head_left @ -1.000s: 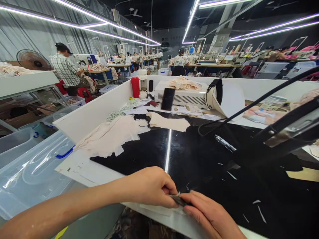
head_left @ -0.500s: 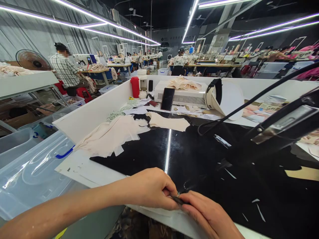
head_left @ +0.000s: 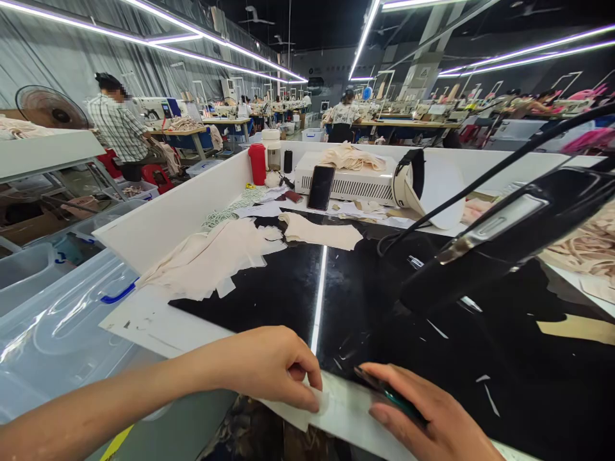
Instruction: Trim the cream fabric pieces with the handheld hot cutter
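Pale scrap, lower centre, pinched by left hand; right hand grips dark tool; black fixture partly hides tabletop, right.

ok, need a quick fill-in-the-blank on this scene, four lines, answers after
1. The hand holding the dark tool is the person's ____ one.
2. In the view, the red tumbler stands to the ____ of the phone.
3. The handle on the large clear bin nearest the left forearm is coloured ____.
4. The vented box behind the phone is coloured ____.

Missing words: right; left; blue; white.
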Tool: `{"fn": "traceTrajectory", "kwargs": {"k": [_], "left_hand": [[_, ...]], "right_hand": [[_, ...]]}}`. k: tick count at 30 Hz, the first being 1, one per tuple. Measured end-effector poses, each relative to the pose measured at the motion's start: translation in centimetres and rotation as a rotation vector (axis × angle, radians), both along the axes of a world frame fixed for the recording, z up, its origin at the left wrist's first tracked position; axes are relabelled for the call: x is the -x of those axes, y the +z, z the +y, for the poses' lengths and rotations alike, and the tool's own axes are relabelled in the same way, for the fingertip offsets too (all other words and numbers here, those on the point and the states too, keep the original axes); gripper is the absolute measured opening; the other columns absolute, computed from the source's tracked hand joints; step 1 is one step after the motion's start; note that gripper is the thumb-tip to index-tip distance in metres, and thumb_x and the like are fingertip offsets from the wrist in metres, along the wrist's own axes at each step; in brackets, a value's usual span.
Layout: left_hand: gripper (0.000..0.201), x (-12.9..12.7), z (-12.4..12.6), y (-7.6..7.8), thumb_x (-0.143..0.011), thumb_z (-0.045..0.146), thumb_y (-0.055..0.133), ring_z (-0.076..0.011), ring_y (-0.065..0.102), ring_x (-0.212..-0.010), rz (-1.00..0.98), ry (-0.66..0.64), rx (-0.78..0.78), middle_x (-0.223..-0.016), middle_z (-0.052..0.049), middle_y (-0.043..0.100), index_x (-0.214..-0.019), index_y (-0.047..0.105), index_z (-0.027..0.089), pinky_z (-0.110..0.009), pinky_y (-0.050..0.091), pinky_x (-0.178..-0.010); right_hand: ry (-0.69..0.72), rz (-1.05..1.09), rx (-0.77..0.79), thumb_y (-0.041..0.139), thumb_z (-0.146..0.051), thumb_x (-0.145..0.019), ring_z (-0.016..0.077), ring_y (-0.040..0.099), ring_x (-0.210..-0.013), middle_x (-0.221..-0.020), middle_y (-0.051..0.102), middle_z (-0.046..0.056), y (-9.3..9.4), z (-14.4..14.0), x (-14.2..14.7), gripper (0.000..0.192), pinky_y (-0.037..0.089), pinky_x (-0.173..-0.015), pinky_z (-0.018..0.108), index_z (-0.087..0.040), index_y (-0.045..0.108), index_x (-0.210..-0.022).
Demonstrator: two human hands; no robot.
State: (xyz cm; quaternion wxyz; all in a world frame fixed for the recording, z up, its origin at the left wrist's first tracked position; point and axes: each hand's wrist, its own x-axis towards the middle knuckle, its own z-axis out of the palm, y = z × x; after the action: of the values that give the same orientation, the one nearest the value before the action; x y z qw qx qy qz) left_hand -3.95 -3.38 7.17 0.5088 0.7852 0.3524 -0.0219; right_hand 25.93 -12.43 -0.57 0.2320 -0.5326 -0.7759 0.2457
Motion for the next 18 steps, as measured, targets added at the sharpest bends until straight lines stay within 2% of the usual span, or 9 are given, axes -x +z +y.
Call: {"fn": "traceTrajectory", "kwargs": {"k": [2,4,6,9,11,14,18], "left_hand": [[0.013,0.1,-0.1,0.1,-0.087,0.033,0.084,-0.0115,0.050,-0.066,0.004,-0.011,0.021,-0.072,0.005,0.055,-0.095,0.088,0.024,-0.025,0.034,-0.059],[0.015,0.2,0.0,0.2,-0.088,0.035,0.084,-0.0117,0.048,-0.065,-0.016,-0.018,0.052,-0.070,0.005,0.053,-0.095,0.088,0.024,-0.025,0.034,-0.060],[0.017,0.2,0.1,0.5,-0.090,0.038,0.083,-0.0122,0.048,-0.066,-0.060,-0.007,0.066,-0.070,0.005,0.051,-0.094,0.088,0.023,-0.025,0.035,-0.061],[0.021,0.6,0.7,1.2,-0.092,0.042,0.081,-0.0132,0.051,-0.072,-0.120,0.051,0.025,-0.076,0.003,0.053,-0.094,0.088,0.022,-0.025,0.037,-0.064],[0.022,1.0,1.2,1.6,-0.092,0.042,0.081,-0.0136,0.055,-0.077,-0.146,0.101,-0.016,-0.085,0.001,0.059,-0.092,0.087,0.021,-0.025,0.040,-0.068],[0.021,1.9,2.1,2.1,-0.093,0.041,0.079,-0.0140,0.059,-0.081,-0.169,0.174,-0.049,-0.094,-0.001,0.068,-0.090,0.085,0.020,-0.024,0.042,-0.071],[0.026,2.7,2.7,2.6,-0.097,0.045,0.076,-0.0119,0.052,-0.072,-0.175,0.242,-0.005,-0.084,0.002,0.068,-0.093,0.084,0.020,-0.024,0.038,-0.066]], "right_hand": [[0.034,-0.058,-0.076,0.065,-0.044,-0.111,0.0207,0.089,-0.101,-0.118,0.089,0.002,-0.7,0.2,0.5,0.040,0.070,-0.086,0.022,-0.037,0.073,-0.149],[0.090,-0.127,-0.197,0.062,-0.037,-0.112,0.0189,0.088,-0.087,-0.107,0.087,0.003,-1.1,0.3,1.6,0.044,0.069,-0.076,0.021,-0.032,0.068,-0.156],[0.160,-0.189,-0.286,0.065,-0.034,-0.111,0.0181,0.085,-0.075,-0.094,0.084,0.002,-1.1,0.1,2.6,0.042,0.066,-0.066,0.021,-0.030,0.069,-0.153],[0.215,-0.204,-0.255,0.068,-0.036,-0.110,0.0181,0.083,-0.071,-0.090,0.082,0.000,-0.4,-0.5,2.9,0.036,0.064,-0.063,0.021,-0.032,0.074,-0.145],[0.159,-0.166,-0.206,0.064,-0.041,-0.111,0.0199,0.086,-0.078,-0.098,0.085,0.002,-0.1,-0.9,2.0,0.036,0.067,-0.068,0.023,-0.036,0.075,-0.145],[0.006,-0.124,-0.184,0.063,-0.049,-0.110,0.0260,0.089,-0.100,-0.120,0.088,0.003,-0.5,-1.6,-1.0,0.041,0.071,-0.080,0.028,-0.043,0.072,-0.150],[-0.283,-0.067,-0.213,0.070,-0.058,-0.104,0.0309,0.086,-0.110,-0.129,0.086,0.005,-1.9,-2.5,-6.6,0.046,0.072,-0.088,0.034,-0.038,0.075,-0.144]]}}
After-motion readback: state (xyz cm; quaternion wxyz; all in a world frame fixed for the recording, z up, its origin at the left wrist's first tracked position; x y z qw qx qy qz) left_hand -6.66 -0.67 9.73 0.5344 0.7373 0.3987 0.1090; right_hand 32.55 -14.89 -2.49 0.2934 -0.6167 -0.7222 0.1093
